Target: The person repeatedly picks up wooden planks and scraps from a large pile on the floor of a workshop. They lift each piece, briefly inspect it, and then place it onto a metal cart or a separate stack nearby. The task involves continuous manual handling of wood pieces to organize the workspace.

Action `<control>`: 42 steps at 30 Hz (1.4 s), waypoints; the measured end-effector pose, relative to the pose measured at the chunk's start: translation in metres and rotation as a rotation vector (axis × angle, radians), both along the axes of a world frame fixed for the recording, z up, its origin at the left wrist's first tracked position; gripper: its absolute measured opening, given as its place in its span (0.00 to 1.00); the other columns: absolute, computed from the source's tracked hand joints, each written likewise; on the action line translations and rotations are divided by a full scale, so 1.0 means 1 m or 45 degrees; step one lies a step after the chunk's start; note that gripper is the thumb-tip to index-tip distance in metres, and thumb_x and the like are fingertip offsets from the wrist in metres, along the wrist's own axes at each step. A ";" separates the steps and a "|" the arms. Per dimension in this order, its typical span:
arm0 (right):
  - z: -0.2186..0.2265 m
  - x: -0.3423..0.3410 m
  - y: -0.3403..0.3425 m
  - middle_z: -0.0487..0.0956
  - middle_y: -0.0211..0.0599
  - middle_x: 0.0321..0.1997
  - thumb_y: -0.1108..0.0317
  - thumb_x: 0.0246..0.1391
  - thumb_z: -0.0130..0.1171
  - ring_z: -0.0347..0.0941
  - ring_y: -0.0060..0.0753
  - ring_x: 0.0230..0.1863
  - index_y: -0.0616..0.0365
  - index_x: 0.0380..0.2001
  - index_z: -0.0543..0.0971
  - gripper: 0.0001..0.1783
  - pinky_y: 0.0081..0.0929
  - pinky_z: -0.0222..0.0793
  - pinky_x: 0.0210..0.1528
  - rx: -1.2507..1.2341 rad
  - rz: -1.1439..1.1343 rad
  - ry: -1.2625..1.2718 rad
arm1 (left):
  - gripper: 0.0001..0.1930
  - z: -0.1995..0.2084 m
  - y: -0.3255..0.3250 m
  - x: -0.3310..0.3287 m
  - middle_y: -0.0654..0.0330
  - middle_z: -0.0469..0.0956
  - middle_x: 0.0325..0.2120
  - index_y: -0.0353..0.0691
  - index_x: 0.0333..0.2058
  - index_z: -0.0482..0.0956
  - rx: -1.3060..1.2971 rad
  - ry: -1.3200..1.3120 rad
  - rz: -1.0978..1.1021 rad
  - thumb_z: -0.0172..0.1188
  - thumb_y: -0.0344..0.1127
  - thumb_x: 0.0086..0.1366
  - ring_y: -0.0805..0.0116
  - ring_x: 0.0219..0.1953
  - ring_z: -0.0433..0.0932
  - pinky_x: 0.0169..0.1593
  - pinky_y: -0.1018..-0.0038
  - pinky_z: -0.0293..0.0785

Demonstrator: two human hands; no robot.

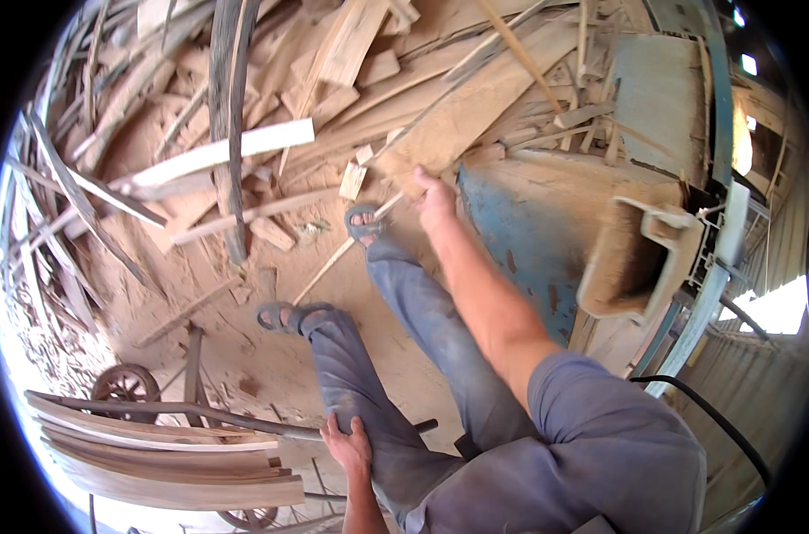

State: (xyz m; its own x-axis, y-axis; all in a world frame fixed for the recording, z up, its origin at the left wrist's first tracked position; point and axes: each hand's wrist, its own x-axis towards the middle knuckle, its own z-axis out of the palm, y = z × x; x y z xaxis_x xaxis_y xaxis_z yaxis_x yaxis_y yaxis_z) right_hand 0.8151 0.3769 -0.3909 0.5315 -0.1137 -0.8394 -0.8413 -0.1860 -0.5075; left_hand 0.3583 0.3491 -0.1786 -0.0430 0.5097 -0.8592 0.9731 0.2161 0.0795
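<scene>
A wide, dusty wooden plank (480, 111) slants away from me across the scrap wood, its near end held in my right hand (434, 198). The thumb lies on top and the other fingers are mostly hidden. Low at the left, my left hand (346, 442) rests against my trouser leg with thumb and fingers apart. Directly beside it runs the dark bar (217, 413) of a wheeled cart, whose end shows between my legs. The hand seems to hold nothing, though contact with the bar is unclear.
Stacked boards (169, 476) lie on the cart by its spoked wheel (126, 389). Offcuts and a pale board (226, 151) cover the sandy ground ahead. A rusty blue metal machine (520, 236) with a box-shaped metal part (640, 258) stands at my right. A black cable (720, 418) curves behind it.
</scene>
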 end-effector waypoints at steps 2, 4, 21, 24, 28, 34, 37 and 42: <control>0.060 -0.034 0.041 0.81 0.34 0.46 0.59 0.56 0.65 0.78 0.33 0.42 0.57 0.46 0.79 0.19 0.31 0.74 0.44 0.309 -0.016 -0.079 | 0.29 -0.026 -0.004 -0.016 0.38 0.74 0.53 0.24 0.56 0.71 -0.001 -0.090 0.264 0.62 0.38 0.60 0.44 0.55 0.73 0.59 0.60 0.68; 0.147 -0.084 0.073 0.82 0.35 0.42 0.59 0.54 0.65 0.78 0.31 0.41 0.62 0.46 0.79 0.21 0.30 0.74 0.44 0.246 0.118 0.036 | 0.28 -0.025 0.038 -0.016 0.38 0.77 0.50 0.20 0.57 0.69 -0.013 -0.167 0.452 0.60 0.37 0.64 0.49 0.52 0.77 0.57 0.64 0.70; 0.315 -0.286 -0.050 0.80 0.36 0.43 0.67 0.54 0.64 0.78 0.33 0.44 0.62 0.53 0.74 0.23 0.33 0.75 0.48 1.018 0.594 1.385 | 0.38 0.099 0.171 0.084 0.35 0.80 0.34 0.29 0.33 0.84 -0.080 -0.151 -0.351 0.41 0.64 0.69 0.36 0.42 0.79 0.50 0.52 0.72; 0.271 -0.250 -0.035 0.77 0.42 0.50 0.64 0.59 0.58 0.74 0.43 0.52 0.62 0.57 0.71 0.24 0.44 0.68 0.56 0.682 0.061 1.053 | 0.37 0.130 0.158 0.023 0.35 0.80 0.30 0.29 0.28 0.83 0.030 -0.145 -0.236 0.40 0.62 0.70 0.39 0.37 0.81 0.46 0.52 0.75; 0.272 -0.264 0.023 0.73 0.50 0.61 0.59 0.65 0.50 0.68 0.56 0.63 0.61 0.62 0.67 0.27 0.58 0.60 0.68 0.522 0.118 0.765 | 0.36 0.197 0.131 -0.035 0.36 0.80 0.27 0.30 0.26 0.82 0.093 -0.022 -0.135 0.44 0.62 0.69 0.39 0.34 0.81 0.43 0.50 0.76; 0.280 -0.368 -0.018 0.73 0.47 0.58 0.75 0.58 0.57 0.69 0.52 0.61 0.63 0.60 0.66 0.27 0.54 0.63 0.67 0.262 0.660 0.866 | 0.34 0.224 -0.014 -0.164 0.40 0.81 0.27 0.35 0.26 0.84 0.061 0.095 0.466 0.43 0.63 0.69 0.39 0.34 0.81 0.41 0.50 0.76; 0.283 -0.388 0.000 0.76 0.47 0.52 0.82 0.50 0.62 0.74 0.47 0.54 0.65 0.55 0.68 0.27 0.44 0.70 0.60 0.365 1.078 0.815 | 0.35 0.209 -0.070 -0.168 0.37 0.79 0.28 0.33 0.29 0.83 0.234 0.082 0.742 0.42 0.62 0.70 0.38 0.34 0.80 0.39 0.50 0.74; 0.287 -0.464 0.125 0.79 0.46 0.46 0.82 0.42 0.62 0.78 0.40 0.45 0.69 0.53 0.69 0.30 0.33 0.74 0.50 0.482 1.712 0.364 | 0.35 0.146 -0.048 -0.156 0.33 0.77 0.30 0.29 0.32 0.80 0.481 -0.048 1.282 0.39 0.60 0.71 0.35 0.36 0.78 0.39 0.51 0.69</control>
State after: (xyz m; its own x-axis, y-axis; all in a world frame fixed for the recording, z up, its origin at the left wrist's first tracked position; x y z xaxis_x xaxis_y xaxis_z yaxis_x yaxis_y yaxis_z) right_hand 0.3510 0.5020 -0.1036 -0.1365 0.5846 -0.7998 -0.2164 -0.8054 -0.5518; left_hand 0.2024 0.3015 -0.0325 -0.5684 0.4875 -0.6628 0.3570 0.8719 0.3352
